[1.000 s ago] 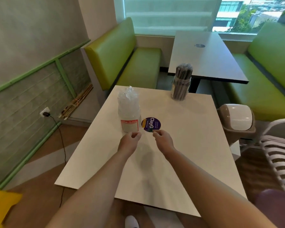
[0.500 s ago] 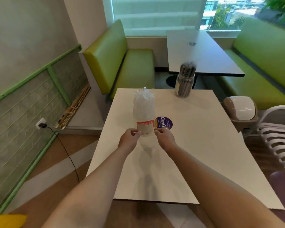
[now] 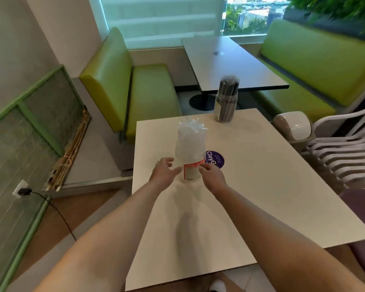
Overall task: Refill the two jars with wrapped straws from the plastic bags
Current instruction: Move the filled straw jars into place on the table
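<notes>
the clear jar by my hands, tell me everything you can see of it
The clear jar stands upright on the white table, left of a purple round sticker. It looks like see-through plastic with a red and white label low on its side, packed with clear-wrapped straws that rise past its mouth. The right hand touches its label side; the left hand, fingers spread, is just short of it.

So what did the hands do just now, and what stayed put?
The left hand opened its fingers and reached for the near jar of clear-wrapped straws. The right hand came in against the jar's label side; its grip there isn't clear. The jar itself, the purple lid beside it and the far jar of dark straws stayed put.
</notes>
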Demonstrator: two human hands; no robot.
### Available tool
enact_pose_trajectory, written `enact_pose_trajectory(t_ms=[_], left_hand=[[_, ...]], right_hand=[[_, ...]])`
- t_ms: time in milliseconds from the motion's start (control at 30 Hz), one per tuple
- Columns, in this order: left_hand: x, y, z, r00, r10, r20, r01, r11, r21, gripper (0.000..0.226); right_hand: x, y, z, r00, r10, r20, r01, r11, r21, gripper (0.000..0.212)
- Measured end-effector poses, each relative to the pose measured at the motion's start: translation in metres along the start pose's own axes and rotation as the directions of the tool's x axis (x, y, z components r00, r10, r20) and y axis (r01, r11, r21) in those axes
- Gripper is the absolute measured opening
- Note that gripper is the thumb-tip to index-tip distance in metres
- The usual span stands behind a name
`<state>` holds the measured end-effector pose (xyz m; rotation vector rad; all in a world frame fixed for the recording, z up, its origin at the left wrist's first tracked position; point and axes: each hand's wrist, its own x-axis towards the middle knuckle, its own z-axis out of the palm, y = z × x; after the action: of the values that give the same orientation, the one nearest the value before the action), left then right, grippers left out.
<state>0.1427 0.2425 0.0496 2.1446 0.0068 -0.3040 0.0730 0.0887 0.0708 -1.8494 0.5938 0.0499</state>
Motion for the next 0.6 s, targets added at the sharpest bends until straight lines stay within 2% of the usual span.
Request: enact_pose_trajectory(t_ms=[267,433,533,600], left_hand=[[0.053,0.007,0.009,0.998,0.065,0.009,-0.064,0.995,-0.078,0.097],[0.078,0.012,0.011,0.989,0.086,0.116,-0.068,0.986,-0.151,0.118],[0.088,0.013,0.011,0.977,0.115,0.181,-0.078,0.977,-0.199,0.122],[0.090,0.014,0.011,0.977,0.132,0.166,-0.107,0.983,-0.152,0.118]], right_hand=[[0.038,-0.006,0.007,0.999,-0.024,-0.041,0.027,0.998,0.065,0.035],[0.071,0.007,0.025,0.997,-0.038,-0.071,0.048,0.989,0.139,0.065],[0.072,-0.003,0.025,0.996,-0.029,-0.084,0.044,0.981,0.188,0.056],[0.074,-0.005,0.024,0.995,-0.040,-0.087,0.057,0.979,0.198,0.053]])
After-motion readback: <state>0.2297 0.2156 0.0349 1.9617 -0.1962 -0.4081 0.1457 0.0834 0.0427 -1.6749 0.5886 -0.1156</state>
